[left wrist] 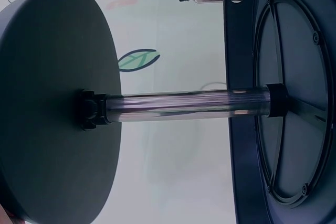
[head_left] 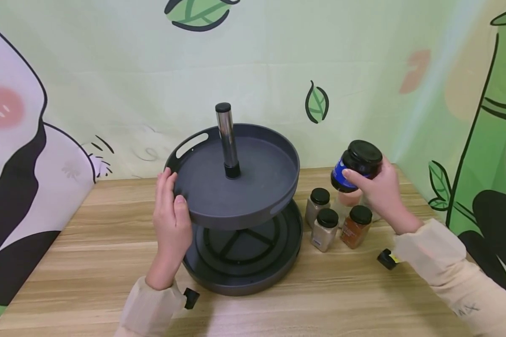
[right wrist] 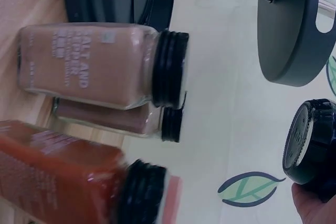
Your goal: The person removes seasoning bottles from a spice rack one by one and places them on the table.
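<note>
My right hand (head_left: 383, 192) grips a dark jar (head_left: 362, 159) with a black lid and a blue label, held up above several spice bottles. In the right wrist view the base of the jar (right wrist: 299, 135) faces the camera. My left hand (head_left: 173, 224) rests against the left rim of the upper tray (head_left: 253, 187), its fingers fairly straight along the outside. This dark grey two-tier stand has a lower tray (head_left: 240, 283) beneath, and a metal post (head_left: 225, 135) rises from the upper tray. Between the tiers, the left wrist view shows a shiny pole (left wrist: 189, 103).
Right of the stand are spice bottles with black caps: a pale one (head_left: 323, 231), a grey one (head_left: 317, 206) and an orange-red one (head_left: 356, 229). Others behind are partly hidden by the jar. A printed cloth (head_left: 261, 75) hangs behind the wooden table (head_left: 93, 262).
</note>
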`<state>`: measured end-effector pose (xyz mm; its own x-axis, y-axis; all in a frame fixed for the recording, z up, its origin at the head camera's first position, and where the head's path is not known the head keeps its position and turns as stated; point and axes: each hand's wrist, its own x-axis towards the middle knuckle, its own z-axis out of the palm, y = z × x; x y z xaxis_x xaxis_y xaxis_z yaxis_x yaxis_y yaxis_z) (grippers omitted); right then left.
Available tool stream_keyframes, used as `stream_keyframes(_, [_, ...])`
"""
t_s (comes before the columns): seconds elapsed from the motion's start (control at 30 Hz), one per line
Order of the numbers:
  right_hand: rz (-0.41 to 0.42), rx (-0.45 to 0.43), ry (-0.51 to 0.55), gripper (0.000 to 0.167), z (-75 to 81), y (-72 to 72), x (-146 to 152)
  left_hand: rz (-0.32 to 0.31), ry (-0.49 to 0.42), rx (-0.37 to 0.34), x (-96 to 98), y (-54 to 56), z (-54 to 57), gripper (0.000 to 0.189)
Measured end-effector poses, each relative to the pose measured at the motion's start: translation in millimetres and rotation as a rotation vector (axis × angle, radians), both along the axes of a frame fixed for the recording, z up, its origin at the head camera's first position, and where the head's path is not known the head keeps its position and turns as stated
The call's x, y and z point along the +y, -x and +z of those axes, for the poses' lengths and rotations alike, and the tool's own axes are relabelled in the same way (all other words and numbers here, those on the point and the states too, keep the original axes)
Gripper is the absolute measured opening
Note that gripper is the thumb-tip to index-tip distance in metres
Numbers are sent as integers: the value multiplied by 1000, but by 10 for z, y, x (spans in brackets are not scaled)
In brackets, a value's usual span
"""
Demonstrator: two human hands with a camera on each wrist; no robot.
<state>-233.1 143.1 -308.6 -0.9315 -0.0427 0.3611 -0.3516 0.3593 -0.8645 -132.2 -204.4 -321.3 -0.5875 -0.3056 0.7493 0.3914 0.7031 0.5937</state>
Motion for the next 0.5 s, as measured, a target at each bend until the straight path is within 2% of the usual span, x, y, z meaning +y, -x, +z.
stream_keyframes(0.5, [-34, -13, -5, 52, -132, -16, 148, 1, 3, -4, -6, -2, 2, 43])
